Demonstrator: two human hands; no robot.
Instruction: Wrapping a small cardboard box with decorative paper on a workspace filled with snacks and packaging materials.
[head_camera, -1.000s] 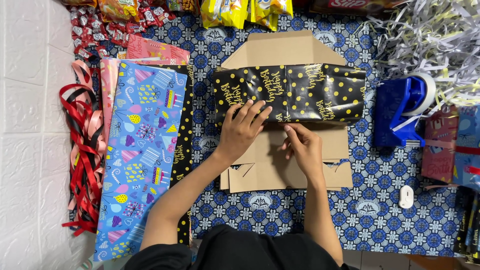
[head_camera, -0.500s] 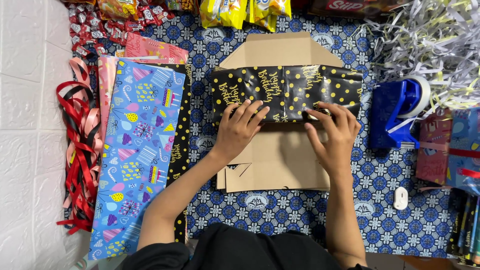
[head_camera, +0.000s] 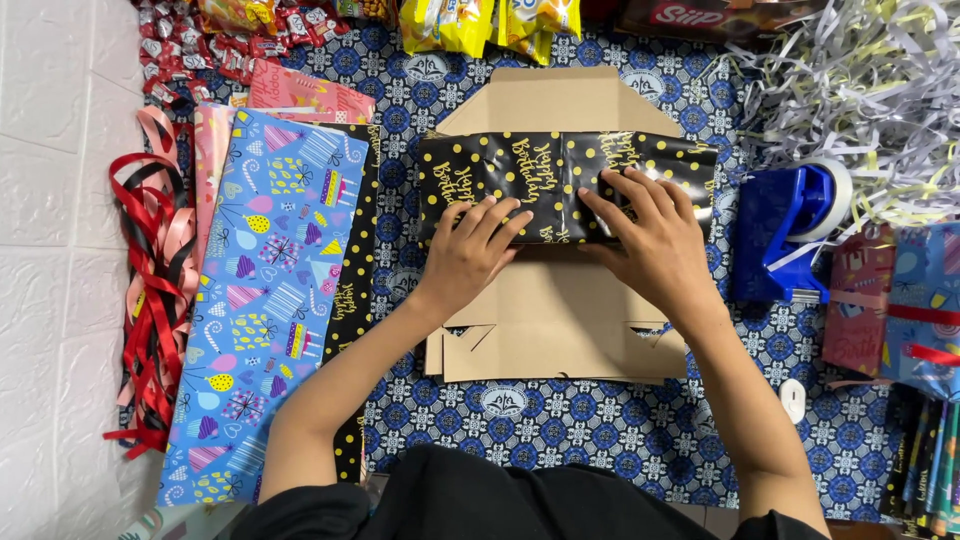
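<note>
While the head camera looked straight down, the flattened cardboard box lay in the middle of the blue patterned cloth, with a bare strip of cloth between its near edge and the person's body. Sheets of gift wrap and a tangle of red ribbons crowded the left edge, snack packets lined the far edge, and a blue tape dispenser stood close on the right beside shredded paper. A black wrapped parcel with gold dots lay across the far part of the box. Both hands were spread flat, palms down, grasping nothing: the left hand pressed the parcel's near edge, the right hand lay on its right half.
</note>
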